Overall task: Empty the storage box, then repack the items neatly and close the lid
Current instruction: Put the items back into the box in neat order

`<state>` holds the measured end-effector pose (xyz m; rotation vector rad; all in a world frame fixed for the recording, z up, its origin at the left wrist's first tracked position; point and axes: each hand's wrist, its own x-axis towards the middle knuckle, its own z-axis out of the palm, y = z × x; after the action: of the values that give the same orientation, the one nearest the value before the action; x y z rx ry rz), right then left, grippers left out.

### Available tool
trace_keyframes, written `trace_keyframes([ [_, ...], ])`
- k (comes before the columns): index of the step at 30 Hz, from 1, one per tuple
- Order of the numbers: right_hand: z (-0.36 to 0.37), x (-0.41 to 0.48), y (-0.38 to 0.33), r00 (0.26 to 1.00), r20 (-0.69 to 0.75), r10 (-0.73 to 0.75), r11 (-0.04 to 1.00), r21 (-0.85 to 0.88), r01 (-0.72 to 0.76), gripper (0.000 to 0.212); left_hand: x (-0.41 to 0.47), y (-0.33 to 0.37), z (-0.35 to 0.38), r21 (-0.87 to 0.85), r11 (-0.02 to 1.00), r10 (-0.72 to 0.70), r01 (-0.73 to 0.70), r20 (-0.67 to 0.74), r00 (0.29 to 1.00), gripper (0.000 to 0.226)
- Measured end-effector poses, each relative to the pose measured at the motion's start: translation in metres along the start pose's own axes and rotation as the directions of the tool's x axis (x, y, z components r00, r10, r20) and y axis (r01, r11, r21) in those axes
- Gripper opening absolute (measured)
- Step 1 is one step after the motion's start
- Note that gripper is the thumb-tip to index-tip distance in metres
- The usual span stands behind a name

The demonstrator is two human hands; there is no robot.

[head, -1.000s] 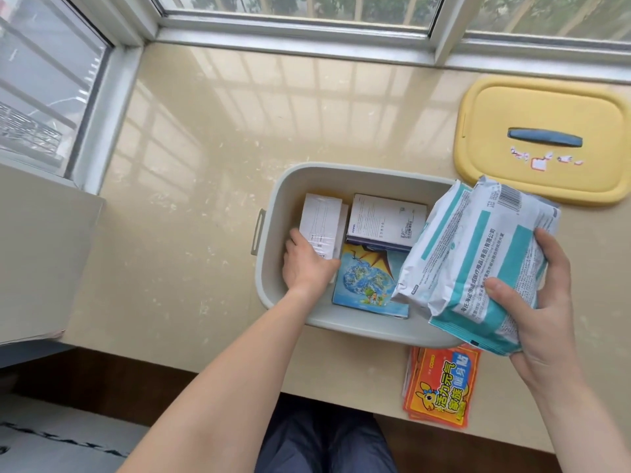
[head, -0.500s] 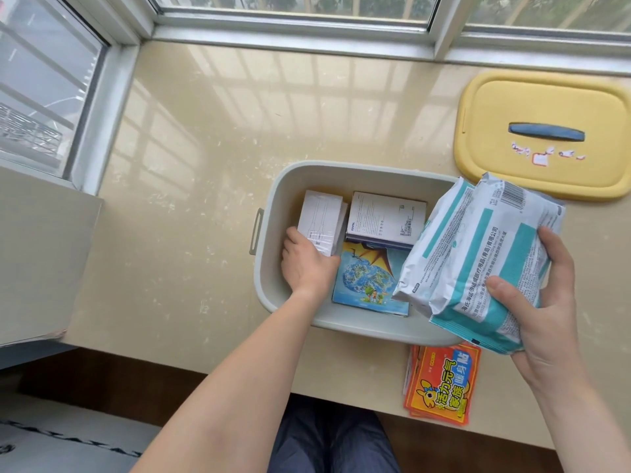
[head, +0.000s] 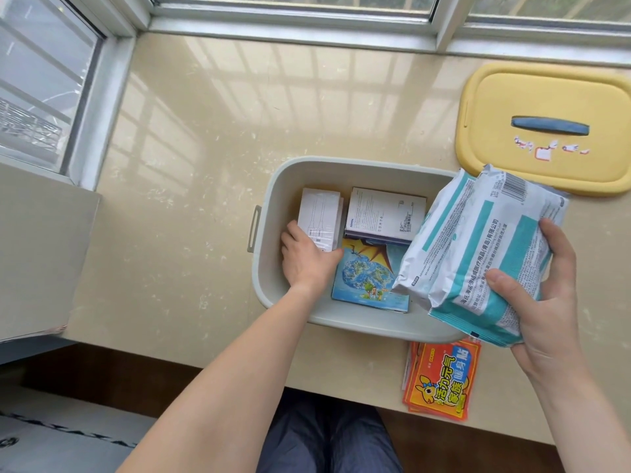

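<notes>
A grey storage box (head: 273, 186) stands open on the beige sill. Inside it lie a tall white carton (head: 321, 213) at the left, a white flat box (head: 386, 213) beside it, and a blue picture booklet (head: 368, 278) below. My left hand (head: 307, 257) is down in the box, fingers wrapped on the near end of the white carton. My right hand (head: 546, 295) holds white-and-teal soft packs (head: 478, 244) above the box's right rim. The yellow lid (head: 546, 97) with a blue handle lies flat at the back right.
Orange heat-patch packets (head: 440, 380) lie stacked at the sill's front edge, right of the box. Window frames run along the back and left. A grey cabinet top (head: 41, 247) adjoins the sill at the left. My knees show below the edge.
Both hands stay nearly where they were. The left hand shifted slightly on the white carton; the packs in the right hand barely moved.
</notes>
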<state>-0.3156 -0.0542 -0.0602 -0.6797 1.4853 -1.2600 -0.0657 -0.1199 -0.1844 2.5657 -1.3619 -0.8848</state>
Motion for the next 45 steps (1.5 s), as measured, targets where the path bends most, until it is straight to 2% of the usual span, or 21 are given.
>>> trace_keyframes([
  [3, -0.001, 0.000, 0.000, 1.000, 0.001, -0.004, 1.000, -0.003, 0.004, 0.080, 0.000, 0.000, -0.004, -0.090, 0.996, 0.014, -0.014, -0.007, 1.000, 0.099],
  [6, 0.000, 0.000, -0.001, 1.000, 0.001, 0.000, 1.000, -0.001, 0.000, 0.080, 0.001, -0.003, -0.008, -0.204, 0.978, 0.057, -0.054, 0.008, 0.998, 0.090],
  [13, 0.003, 0.000, 0.002, 1.000, 0.007, -0.001, 1.000, 0.010, 0.001, 0.081, 0.002, -0.004, -0.008, -0.307, 0.951, 0.052, -0.035, 0.050, 0.997, 0.089],
  [17, 0.005, -0.001, 0.001, 1.000, 0.016, 0.002, 1.000, 0.023, -0.002, 0.081, 0.002, -0.003, -0.012, -0.302, 0.953, 0.018, 0.000, 0.059, 0.998, 0.095],
  [22, 0.009, -0.003, -0.001, 0.999, 0.024, 0.028, 0.999, 0.043, -0.029, 0.083, 0.002, -0.001, -0.013, -0.268, 0.963, 0.018, 0.001, 0.069, 0.997, 0.088],
  [25, 0.012, -0.005, -0.004, 0.998, 0.055, 0.041, 0.999, 0.026, -0.043, 0.083, -0.003, 0.004, -0.026, -0.221, 0.973, 0.083, -0.071, 0.044, 0.996, 0.086],
  [27, 0.012, -0.006, -0.006, 0.995, 0.078, 0.057, 0.998, 0.012, -0.058, 0.082, -0.010, 0.005, -0.042, -0.165, 0.969, 0.188, -0.186, -0.003, 0.982, 0.079],
  [28, 0.013, -0.006, -0.007, 0.994, 0.092, 0.058, 0.998, -0.004, -0.058, 0.082, -0.014, 0.004, -0.053, -0.138, 0.952, 0.271, -0.274, -0.043, 0.962, 0.073],
  [30, 0.015, -0.004, -0.013, 0.990, 0.131, 0.051, 0.997, -0.057, -0.044, 0.081, -0.019, -0.002, -0.076, -0.057, 0.879, 0.460, -0.473, -0.153, 0.874, 0.061],
  [32, 0.018, 0.005, -0.018, 0.983, 0.179, 0.044, 0.990, -0.136, -0.020, 0.079, -0.018, -0.015, -0.093, 0.009, 0.832, 0.539, -0.555, -0.252, 0.804, 0.057],
  [35, 0.026, 0.023, -0.018, 0.962, 0.267, 0.062, 0.962, -0.273, 0.014, 0.082, -0.009, -0.031, -0.106, 0.010, 0.879, 0.461, -0.476, -0.271, 0.845, 0.064],
  [39, 0.038, 0.044, -0.001, 0.931, 0.354, 0.093, 0.938, -0.345, 0.037, 0.082, 0.013, -0.040, -0.105, -0.022, 0.903, 0.421, -0.429, -0.155, 0.894, 0.073],
  [42, 0.044, 0.054, 0.008, 0.902, 0.419, 0.105, 0.892, -0.440, 0.100, 0.083, 0.022, -0.044, -0.093, -0.104, 0.891, 0.436, -0.443, -0.086, 0.896, 0.074],
  [45, 0.046, 0.063, 0.008, 0.846, 0.512, 0.147, 0.817, -0.545, 0.188, 0.080, 0.025, -0.048, -0.082, -0.158, 0.874, 0.449, -0.460, -0.101, 0.888, 0.074],
])
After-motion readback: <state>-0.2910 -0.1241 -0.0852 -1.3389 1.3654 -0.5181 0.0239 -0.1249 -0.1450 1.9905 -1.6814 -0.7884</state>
